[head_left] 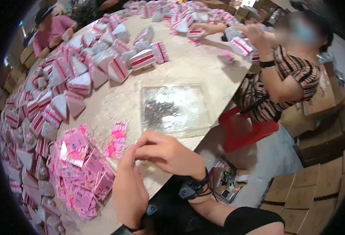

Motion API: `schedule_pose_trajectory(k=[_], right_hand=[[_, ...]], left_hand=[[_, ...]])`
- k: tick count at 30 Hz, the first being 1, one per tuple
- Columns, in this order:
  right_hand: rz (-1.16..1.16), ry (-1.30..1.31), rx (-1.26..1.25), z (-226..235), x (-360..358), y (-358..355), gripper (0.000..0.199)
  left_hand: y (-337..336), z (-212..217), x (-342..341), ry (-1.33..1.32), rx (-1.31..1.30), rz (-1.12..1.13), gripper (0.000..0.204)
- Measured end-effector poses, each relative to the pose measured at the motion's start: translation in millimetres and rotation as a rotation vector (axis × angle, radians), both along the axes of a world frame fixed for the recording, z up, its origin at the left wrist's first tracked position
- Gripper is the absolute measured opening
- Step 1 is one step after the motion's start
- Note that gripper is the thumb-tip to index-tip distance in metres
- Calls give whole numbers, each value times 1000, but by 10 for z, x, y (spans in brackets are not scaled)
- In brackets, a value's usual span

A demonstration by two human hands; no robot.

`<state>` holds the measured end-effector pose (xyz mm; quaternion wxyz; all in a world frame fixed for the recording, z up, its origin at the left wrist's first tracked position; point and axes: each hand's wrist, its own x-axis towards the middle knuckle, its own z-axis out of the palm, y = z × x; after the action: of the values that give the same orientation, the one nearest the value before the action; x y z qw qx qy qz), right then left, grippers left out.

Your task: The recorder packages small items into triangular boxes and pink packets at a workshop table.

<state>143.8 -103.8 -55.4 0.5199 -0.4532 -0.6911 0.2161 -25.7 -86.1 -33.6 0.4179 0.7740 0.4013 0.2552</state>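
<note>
My left hand [128, 188] and my right hand [173, 154] meet fingertip to fingertip over the table's near edge. The right fingers are curled and pinched against the left ones. Whatever lies between them, if anything, is hidden. Just beyond my left fingertips are a few pink printed cards [117, 139]. A large heap of similar pink cards [82, 176] lies left of my left hand. Ahead of my right hand, a clear plastic sheet [174, 106] lies flat on the table, shiny and dark in the middle.
Many wrapped cake-slice-shaped pieces [78, 84], pink and white, fill the table's left and far sides. A co-worker [286, 78] at the right handles similar pieces; another person [55, 29] sits far left. A red stool [247, 129] and cardboard boxes [305, 192] stand at the right.
</note>
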Motion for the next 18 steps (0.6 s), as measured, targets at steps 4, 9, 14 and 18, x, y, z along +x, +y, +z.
schedule_pose_trajectory(k=[4,9,14,18], right_hand=[[-15,90,-41,-29,-77,-10,20],[-89,123,27,26,-122,31,16],[-103,355,-149,-8,-155,26,15],[-68,379,-95,34,-247,82,19]], left_hand=[[-1,-25,-11,3,183,17,38],[2,-44,5,15,302,0,44],[-2,2,53,-30,250,43,40],[51,-28,-43,-58,411,-8,39]])
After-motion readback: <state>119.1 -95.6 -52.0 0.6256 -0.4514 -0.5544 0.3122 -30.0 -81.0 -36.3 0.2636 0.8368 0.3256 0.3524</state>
